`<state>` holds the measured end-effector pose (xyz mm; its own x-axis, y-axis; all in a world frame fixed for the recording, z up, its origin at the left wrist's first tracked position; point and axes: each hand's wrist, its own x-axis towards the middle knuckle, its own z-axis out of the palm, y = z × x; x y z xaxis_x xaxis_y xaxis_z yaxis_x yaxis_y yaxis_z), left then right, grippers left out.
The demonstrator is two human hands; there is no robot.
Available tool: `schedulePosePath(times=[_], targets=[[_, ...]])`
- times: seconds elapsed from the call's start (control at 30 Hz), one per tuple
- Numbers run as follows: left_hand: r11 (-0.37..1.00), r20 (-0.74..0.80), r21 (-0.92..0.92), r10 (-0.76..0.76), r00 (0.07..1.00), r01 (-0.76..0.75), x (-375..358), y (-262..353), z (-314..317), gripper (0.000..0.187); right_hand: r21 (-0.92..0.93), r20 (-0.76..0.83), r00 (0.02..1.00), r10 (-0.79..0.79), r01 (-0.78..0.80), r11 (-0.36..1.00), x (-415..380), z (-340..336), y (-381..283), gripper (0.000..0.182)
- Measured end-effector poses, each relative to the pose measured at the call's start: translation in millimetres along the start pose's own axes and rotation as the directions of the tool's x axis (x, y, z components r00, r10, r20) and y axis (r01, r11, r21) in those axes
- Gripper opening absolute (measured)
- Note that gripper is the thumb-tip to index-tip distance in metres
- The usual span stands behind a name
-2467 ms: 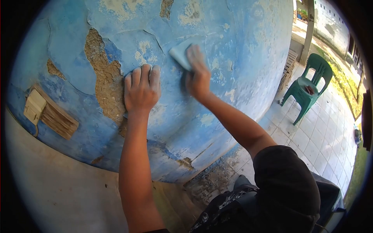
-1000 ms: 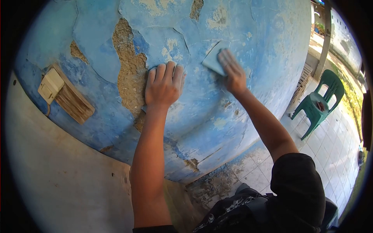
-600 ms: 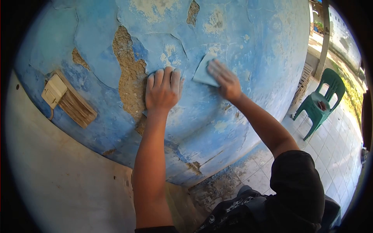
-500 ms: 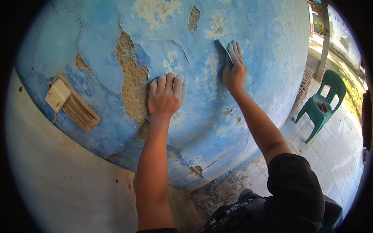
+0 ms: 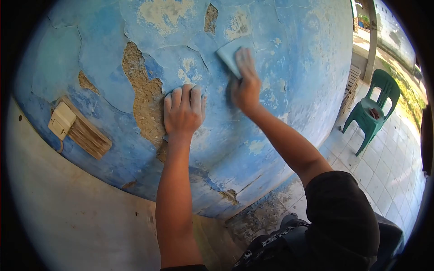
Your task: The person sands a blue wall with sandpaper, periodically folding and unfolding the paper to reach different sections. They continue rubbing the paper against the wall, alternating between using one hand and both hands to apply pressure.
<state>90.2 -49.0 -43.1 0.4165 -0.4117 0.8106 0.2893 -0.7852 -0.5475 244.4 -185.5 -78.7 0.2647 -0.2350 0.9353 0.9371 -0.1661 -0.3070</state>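
Observation:
My right hand (image 5: 246, 83), a little blurred, presses a pale blue-grey sheet of sandpaper (image 5: 231, 53) against the peeling blue wall (image 5: 280, 99). The sheet's left corner lifts slightly from the surface. My left hand (image 5: 184, 110) is on the wall beside a large patch of bare plaster (image 5: 143, 97). Its dusty fingers are close together with the thumb alongside. A thin edge shows by the thumb, but what lies under that hand is mostly hidden.
A switch box (image 5: 62, 119) on a wooden block (image 5: 90, 135) juts from the wall at left. A green plastic chair (image 5: 373, 113) stands on the tiled floor (image 5: 384, 176) at right. Debris (image 5: 257, 221) lies at the wall's foot.
My right hand has moved left across the wall with the sandpaper, and more of the sheet shows. My left hand keeps its place beside the bare patch. The view has shifted slightly.

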Motion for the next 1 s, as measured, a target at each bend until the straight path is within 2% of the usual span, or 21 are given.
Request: schedulePosePath(times=[0.03, 0.07, 0.1, 0.17, 0.23, 0.3, 0.33, 0.37, 0.4, 0.43, 0.5, 0.53, 0.6, 0.63, 0.7, 0.73, 0.8, 0.83, 0.9, 0.93, 1.0], targets=[[1.000, 0.014, -0.007, -0.005, 1.000, 0.005, 0.4, -1.3, -0.9, 0.035, 0.041, 0.202, 0.961, -0.189, 0.184, 0.982, -21.8, -9.9, -11.6, 0.060], [1.000, 0.032, -0.016, -0.002, 0.999, 0.002, -0.1, -1.7, -2.0, 0.035, 0.109, 0.363, 0.860, -0.359, 0.344, 0.933, -40.2, -21.3, -4.7, 0.059], [1.000, 0.035, -0.017, 0.011, 0.999, -0.011, -0.1, -1.0, -2.9, 0.035, 0.202, 0.492, 0.707, -0.508, 0.475, 0.857, -55.8, -35.1, 12.1, 0.058], [0.999, 0.015, -0.022, -0.026, 1.000, 0.026, 0.5, -0.9, -3.9, 0.032, 0.159, 0.415, 0.664, -0.622, 0.620, 0.768, -52.1, -42.3, 73.5, 0.054], [1.000, -0.008, -0.012, 0.003, 1.000, -0.003, 3.7, -1.1, 0.1, 0.030, 0.064, 0.432, 0.704, -0.564, 0.599, 0.798, -18.7, -56.7, 86.0, 0.054], [1.000, 0.006, -0.002, 0.012, 1.000, -0.012, -2.0, -0.5, 1.6, 0.027, -0.100, 0.283, 0.927, -0.245, 0.282, 0.954, -1.0, -52.9, 75.5, 0.062], [1.000, -0.006, 0.024, 0.017, 1.000, -0.017, -1.8, -1.4, 2.3, 0.025, -0.099, 0.290, 0.926, -0.240, 0.278, 0.955, -5.0, -38.7, 62.4, 0.062], [0.999, -0.026, 0.049, 0.019, 0.999, -0.018, 0.4, -0.4, 3.9, 0.023, -0.060, 0.135, 0.986, -0.098, 0.107, 0.992, -8.6, -20.4, 42.3, 0.065], [0.999, -0.028, 0.041, 0.015, 0.999, -0.013, 1.7, 1.0, 3.2, 0.023, 0.003, -0.018, 0.998, 0.059, -0.059, 0.998, -14.7, -9.2, 24.6, 0.069], [0.998, -0.030, 0.066, 0.003, 1.000, -0.001, 3.0, 2.2, 1.6, 0.021, 0.001, 0.080, 0.996, 0.026, -0.026, 1.000, -34.5, -7.6, 12.1, 0.071], [0.996, -0.022, 0.086, -0.001, 1.000, 0.003, 0.5, 0.7, 1.7, 0.020, 0.113, 0.382, 0.900, -0.208, 0.178, 0.977, -70.3, -28.0, 11.3, 0.072], [0.994, -0.029, 0.105, 0.006, 1.000, -0.003, 0.0, -0.3, 3.5, 0.019, 0.107, 0.383, 0.901, -0.204, 0.177, 0.978, -76.7, -35.2, 33.8, 0.072], [0.993, -0.039, 0.117, 0.015, 0.999, -0.011, 0.6, -0.5, 5.6, 0.019, 0.061, 0.411, 0.774, -0.482, 0.504, 0.862, -78.4, -50.5, 89.5, 0.066], [0.993, -0.043, 0.114, 0.023, 0.999, -0.018, 2.2, -0.7, 4.7, 0.020, 0.021, 0.379, 0.858, -0.348, 0.368, 0.930, -66.4, -56.5, 98.3, 0.058], [0.995, -0.044, 0.103, 0.021, 0.999, -0.017, 1.0, 1.7, 2.4, 0.021, -0.111, 0.192, 0.975, -0.112, 0.135, 0.985, -22.4, -57.5, 91.6, 0.056], [0.994, -0.053, 0.111, 0.027, 0.998, -0.021, 3.7, 1.1, 3.3, 0.023, -0.111, 0.192, 0.973, -0.125, 0.148, 0.983, -9.9, -45.5, 81.7, 0.056], [0.993, -0.048, 0.117, 0.030, 0.998, -0.024, 1.7, 0.9, 0.7, 0.024, -0.075, -0.147, 0.986, 0.079, -0.091, 0.993, -1.9, -7.7, 50.7, 0.064], [0.992, -0.034, 0.121, 0.022, 0.999, -0.017, 2.1, 1.5, 0.5, 0.024, -0.018, -0.121, 0.987, 0.103, -0.106, 0.994, -12.1, -1.1, 30.0, 0.067], [0.992, -0.015, 0.129, 0.010, 1.000, -0.008, 3.0, 1.5, -0.6, 0.025, 0.045, 0.185, 0.978, -0.094, 0.087, 0.995, -50.3, -15.1, 2.4, 0.062], [0.992, -0.006, 0.126, 0.011, 1.000, -0.010, 3.4, 1.6, -1.0, 0.025, 0.048, 0.193, 0.977, -0.089, 0.081, 0.996, -64.9, -16.9, 15.9, 0.062], [0.992, 0.014, 0.122, 0.016, 1.000, -0.017, 1.1, 2.3, -1.4, 0.026, 0.055, 0.395, 0.823, -0.409, 0.424, 0.904, -97.4, -33.1, 60.2, 0.059]])
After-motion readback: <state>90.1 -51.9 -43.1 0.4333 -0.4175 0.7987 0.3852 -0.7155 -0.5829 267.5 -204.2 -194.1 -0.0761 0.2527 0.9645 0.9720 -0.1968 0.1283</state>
